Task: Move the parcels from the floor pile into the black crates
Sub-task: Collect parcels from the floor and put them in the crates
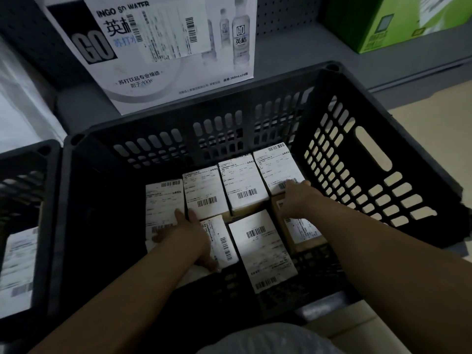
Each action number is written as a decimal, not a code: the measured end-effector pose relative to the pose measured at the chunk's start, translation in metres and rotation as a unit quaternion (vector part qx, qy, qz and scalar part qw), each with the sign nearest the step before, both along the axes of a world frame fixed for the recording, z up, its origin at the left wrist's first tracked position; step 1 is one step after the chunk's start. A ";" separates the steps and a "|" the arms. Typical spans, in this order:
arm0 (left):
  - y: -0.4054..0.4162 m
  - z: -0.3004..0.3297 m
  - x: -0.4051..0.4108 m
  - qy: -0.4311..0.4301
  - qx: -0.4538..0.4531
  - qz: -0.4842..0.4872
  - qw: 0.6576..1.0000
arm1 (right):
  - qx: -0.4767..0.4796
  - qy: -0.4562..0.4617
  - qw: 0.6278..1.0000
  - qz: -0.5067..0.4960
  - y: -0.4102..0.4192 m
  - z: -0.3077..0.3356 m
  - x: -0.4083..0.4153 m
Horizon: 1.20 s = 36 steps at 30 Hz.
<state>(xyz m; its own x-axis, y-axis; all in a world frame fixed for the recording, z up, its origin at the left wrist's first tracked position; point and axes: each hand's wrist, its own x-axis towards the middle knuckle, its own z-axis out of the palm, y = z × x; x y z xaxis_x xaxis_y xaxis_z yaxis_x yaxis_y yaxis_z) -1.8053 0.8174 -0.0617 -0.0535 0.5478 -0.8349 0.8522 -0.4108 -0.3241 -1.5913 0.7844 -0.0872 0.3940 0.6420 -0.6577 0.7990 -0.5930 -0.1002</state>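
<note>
While both reach in, hands (189, 233) flat on parcels (204, 192).

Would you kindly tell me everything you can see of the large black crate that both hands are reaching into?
The large black crate looks like moulded plastic, with slotted walls, a handle cut-out in its right wall and a lattice floor. It sits upright before a white water carton, beside a second black crate at its left. Seven or so labelled parcels lie flat inside. The left hand rests on the left parcels, and the right hand touches the far right parcel.
</note>
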 end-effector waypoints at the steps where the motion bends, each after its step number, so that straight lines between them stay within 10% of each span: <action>1: 0.001 -0.006 -0.003 -0.007 -0.004 0.014 1.000 | 0.000 -0.002 1.000 0.003 0.000 0.000 0.000; 36: 0.050 -0.007 -0.049 -0.090 0.104 -0.002 0.991 | -0.005 0.002 1.000 0.006 -0.002 0.009 -0.002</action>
<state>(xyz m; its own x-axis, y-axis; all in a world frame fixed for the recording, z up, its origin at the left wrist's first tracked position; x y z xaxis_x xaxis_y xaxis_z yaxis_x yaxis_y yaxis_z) -1.8545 0.8673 -0.0683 0.0874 0.7088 -0.6999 0.9024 -0.3539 -0.2457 -1.5936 0.7828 -0.0785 0.3839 0.6405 -0.6651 0.8054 -0.5846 -0.0981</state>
